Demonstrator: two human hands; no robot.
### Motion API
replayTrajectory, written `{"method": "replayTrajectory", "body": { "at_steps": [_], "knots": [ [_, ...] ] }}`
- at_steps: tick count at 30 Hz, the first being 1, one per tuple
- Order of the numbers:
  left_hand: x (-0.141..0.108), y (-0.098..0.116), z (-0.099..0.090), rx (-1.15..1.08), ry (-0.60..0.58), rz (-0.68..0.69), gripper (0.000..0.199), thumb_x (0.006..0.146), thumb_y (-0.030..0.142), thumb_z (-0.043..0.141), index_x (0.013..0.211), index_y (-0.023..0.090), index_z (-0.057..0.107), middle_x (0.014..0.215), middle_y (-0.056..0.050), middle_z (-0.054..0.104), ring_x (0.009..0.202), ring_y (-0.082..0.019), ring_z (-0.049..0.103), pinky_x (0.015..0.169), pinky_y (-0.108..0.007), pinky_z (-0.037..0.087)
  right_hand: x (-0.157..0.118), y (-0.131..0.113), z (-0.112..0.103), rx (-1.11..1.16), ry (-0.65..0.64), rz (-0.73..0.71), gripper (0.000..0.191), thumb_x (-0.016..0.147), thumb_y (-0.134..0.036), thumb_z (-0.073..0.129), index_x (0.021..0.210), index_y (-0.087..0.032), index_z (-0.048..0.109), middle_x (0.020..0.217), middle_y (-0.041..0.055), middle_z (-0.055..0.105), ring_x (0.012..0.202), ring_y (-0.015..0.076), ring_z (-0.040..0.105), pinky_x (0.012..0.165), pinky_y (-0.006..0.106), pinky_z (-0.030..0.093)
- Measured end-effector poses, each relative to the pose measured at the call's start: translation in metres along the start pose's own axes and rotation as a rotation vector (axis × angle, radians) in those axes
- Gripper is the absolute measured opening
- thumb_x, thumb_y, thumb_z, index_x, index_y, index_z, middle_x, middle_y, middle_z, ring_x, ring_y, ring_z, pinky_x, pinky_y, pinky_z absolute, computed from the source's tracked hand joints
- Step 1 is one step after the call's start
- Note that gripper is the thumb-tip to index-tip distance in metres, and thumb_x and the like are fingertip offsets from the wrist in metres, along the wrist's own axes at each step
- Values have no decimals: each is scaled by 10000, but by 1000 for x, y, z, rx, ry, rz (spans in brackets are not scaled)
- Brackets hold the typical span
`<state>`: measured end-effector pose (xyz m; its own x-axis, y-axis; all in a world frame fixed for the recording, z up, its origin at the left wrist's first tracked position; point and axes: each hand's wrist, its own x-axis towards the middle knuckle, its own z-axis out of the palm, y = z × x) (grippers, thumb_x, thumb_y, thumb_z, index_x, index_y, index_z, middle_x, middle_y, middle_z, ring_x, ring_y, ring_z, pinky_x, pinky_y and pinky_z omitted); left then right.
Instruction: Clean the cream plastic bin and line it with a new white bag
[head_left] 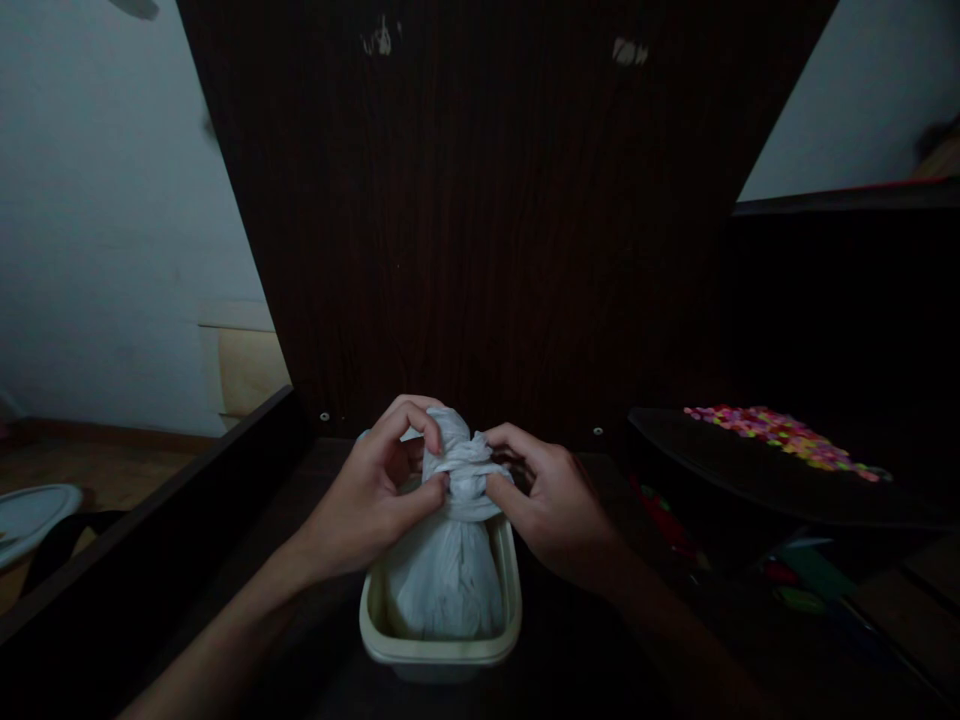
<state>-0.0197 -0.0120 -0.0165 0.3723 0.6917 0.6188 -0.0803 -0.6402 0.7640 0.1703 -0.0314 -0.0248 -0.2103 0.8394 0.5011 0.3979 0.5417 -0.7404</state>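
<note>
A whitish plastic bag (450, 580), gathered and twisted into a knot at its neck, sits inside a cream rectangular tub (441, 652). My left hand (386, 480) pinches the knotted neck from the left, thumb and fingers curled against it. From the right, my right hand (551, 500) grips the same knot with thumb and forefinger. The bag's lower part spreads out within the tub, and what it contains cannot be made out. Both hands are above the tub's far half.
A dark wooden panel (487, 230) rises behind the tub. At left runs a dark raised edge (150, 520), with a pale round lid-like thing (37, 515) beyond it. Right, small pink and yellow pieces (780, 438) lie on a dark surface, near a green object (817, 570).
</note>
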Motion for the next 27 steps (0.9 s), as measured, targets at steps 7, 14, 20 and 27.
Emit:
{"method": "replayTrajectory", "body": {
  "at_steps": [7,14,20,27],
  "knots": [
    [0,2,-8,565,74,141,138,848,153,668,976,197,693,1153,-65,538,1026,-192,618,787,-274,567,-4,-10,-2,307,-82,159,186,802,-198,636,988,-192,631,903,16,676,823,168,617,708,286,480],
    [1,2,-10,566,-139,69,131,961,202,580,977,201,710,985,-29,638,884,-163,626,772,-276,502,-5,-6,-1,615,-163,255,440,715,-99,664,1099,-229,495,904,-25,688,768,124,622,668,244,460],
    [2,6,-10,412,-239,-50,187,990,215,508,948,195,690,1003,-35,633,941,-183,611,829,-301,467,-4,-5,2,551,-129,192,272,759,-120,647,1001,-205,556,860,-14,697,779,124,647,688,240,492],
    [6,4,-14,291,-287,-127,215,978,231,481,951,188,689,1012,-42,646,977,-205,611,886,-324,463,-3,-1,3,216,170,-6,274,736,-101,629,984,-216,600,967,24,689,828,155,675,703,269,527]
  ]
}}
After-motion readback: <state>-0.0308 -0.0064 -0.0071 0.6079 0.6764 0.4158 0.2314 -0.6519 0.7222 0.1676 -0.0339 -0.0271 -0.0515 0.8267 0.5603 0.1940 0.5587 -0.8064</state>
